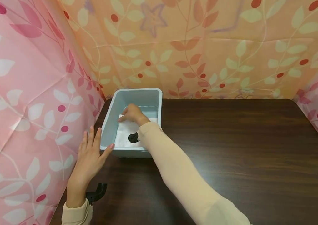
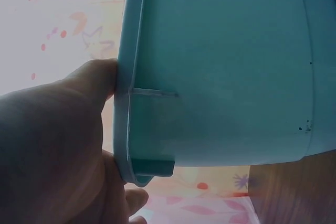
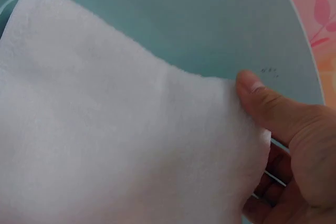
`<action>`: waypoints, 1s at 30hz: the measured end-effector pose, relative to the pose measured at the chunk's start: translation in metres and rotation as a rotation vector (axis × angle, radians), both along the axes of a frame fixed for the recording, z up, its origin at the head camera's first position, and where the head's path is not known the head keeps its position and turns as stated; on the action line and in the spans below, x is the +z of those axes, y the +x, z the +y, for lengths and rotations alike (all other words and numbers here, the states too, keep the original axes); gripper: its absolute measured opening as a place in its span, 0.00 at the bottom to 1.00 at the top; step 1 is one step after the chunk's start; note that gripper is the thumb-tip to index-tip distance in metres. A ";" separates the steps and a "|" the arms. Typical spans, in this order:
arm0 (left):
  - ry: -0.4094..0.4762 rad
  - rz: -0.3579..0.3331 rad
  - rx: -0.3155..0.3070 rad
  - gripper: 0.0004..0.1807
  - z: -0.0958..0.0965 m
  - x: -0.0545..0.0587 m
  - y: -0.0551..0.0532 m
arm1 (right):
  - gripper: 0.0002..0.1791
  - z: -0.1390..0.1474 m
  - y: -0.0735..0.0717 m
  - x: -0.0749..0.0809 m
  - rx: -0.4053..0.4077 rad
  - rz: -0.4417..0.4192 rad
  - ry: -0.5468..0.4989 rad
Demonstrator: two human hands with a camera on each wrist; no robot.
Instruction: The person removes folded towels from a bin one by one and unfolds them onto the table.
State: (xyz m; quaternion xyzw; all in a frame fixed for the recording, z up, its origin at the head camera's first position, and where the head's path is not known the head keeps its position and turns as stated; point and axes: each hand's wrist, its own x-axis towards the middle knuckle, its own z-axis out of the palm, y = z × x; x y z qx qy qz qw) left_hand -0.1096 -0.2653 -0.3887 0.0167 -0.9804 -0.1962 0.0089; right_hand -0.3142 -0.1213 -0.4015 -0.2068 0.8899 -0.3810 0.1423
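A light blue-grey plastic bin stands at the table's back left, with a white cloth inside it. Reaching into the bin, my right hand pinches the cloth's edge near its far left corner. In the right wrist view the thumb lies on top of the cloth and the fingers are partly hidden beneath it. At the bin's near left corner, my left hand touches the rim with its fingers extended. The left wrist view shows the thumb against the bin's rim.
The dark wooden table stretches to the right of the bin. Patterned fabric hangs behind it, and pink fabric stands close on the left. Black wrist mounts show at both wrists.
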 end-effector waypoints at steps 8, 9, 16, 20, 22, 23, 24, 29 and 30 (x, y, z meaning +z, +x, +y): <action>0.012 0.019 -0.011 0.49 0.001 -0.001 0.001 | 0.13 0.002 0.005 0.019 0.095 0.115 0.051; 0.015 0.021 -0.010 0.49 0.001 -0.001 0.001 | 0.12 0.003 0.006 0.022 0.101 0.124 0.051; 0.030 0.013 -0.021 0.50 -0.001 -0.002 0.000 | 0.12 0.012 0.006 0.047 0.153 0.160 0.012; 0.034 0.010 -0.024 0.50 -0.001 -0.002 0.000 | 0.12 0.022 0.008 0.068 0.201 0.169 -0.008; 0.035 0.013 -0.026 0.50 -0.001 -0.001 0.000 | 0.12 0.026 0.009 0.080 0.225 0.184 -0.026; 0.035 0.015 -0.027 0.49 -0.001 -0.001 0.000 | 0.12 0.028 0.010 0.086 0.234 0.200 -0.030; 0.034 0.016 -0.029 0.49 -0.001 -0.001 0.000 | 0.11 0.030 0.011 0.094 0.243 0.210 -0.041; 0.037 0.014 -0.040 0.48 -0.001 0.000 0.001 | 0.09 0.040 0.020 0.131 0.241 0.213 -0.119; 0.040 0.011 -0.040 0.49 -0.001 0.000 0.002 | 0.10 0.043 0.022 0.138 0.237 0.209 -0.137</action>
